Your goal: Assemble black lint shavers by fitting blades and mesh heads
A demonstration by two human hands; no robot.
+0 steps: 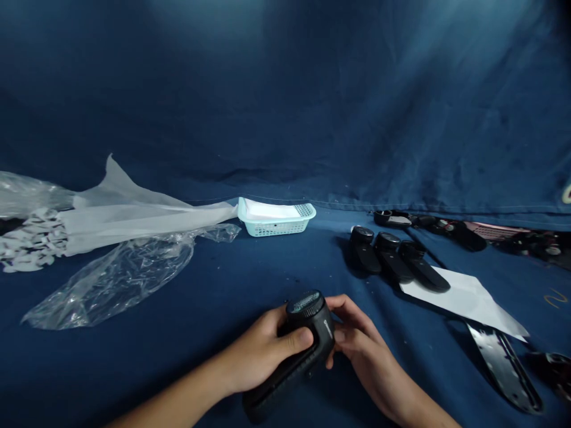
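Note:
A black fabric shaver (307, 333) with a round, mesh-patterned head lies tilted, its handle running down toward me. My left hand (272, 348) is closed round its body, the thumb pressed along the top just below the head. At the right side of the head, my right hand (357, 339) has its fingers bent in, with thumb and fingertips against the casing. What may be between those fingertips is hidden. Beyond my right hand, several similar black shavers (388, 255) rest side by side, heads away from me.
A mint-green basket (279, 227) with white sheets stands at the back middle. Left are clear plastic bags (129, 279), white sheeting (147, 220) and a pile of small white pieces (35, 241). White paper (464, 297), a black casing half (508, 368) and dark parts (464, 235) lie right.

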